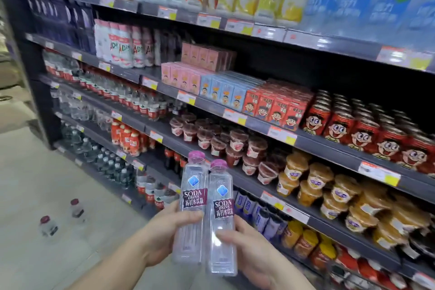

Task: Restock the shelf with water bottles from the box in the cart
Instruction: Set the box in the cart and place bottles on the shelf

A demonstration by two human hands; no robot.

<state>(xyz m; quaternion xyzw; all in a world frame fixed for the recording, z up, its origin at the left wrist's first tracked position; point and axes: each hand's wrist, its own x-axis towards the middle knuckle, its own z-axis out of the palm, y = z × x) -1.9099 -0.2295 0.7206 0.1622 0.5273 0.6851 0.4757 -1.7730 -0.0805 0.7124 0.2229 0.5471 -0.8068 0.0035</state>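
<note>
The left hand is wrapping its fingers around the lower body of one clear bottle, thumb lying across the front just under the label, while the right hand is gripping a second bottle the same way, thumb pressing the ribbed plastic. Both bottles are standing upright and touching side by side in front of the shelves; they are tall, square-shouldered, transparent, with rounded purple caps, a blue diamond mark and a dark purple "SODA DRINK" label. Two more purple-capped bottles are standing on the pale, speckled floor to the left, well apart from the hands. The dark metal shelves are running off to the left, edged with orange-and-yellow price tags. They are carrying rows of clear water bottles at the far end, pink, blue and red cardboard cartons in the middle, red cans with cartoon faces to the right, and below them plastic jelly cups with red or orange contents.
</note>
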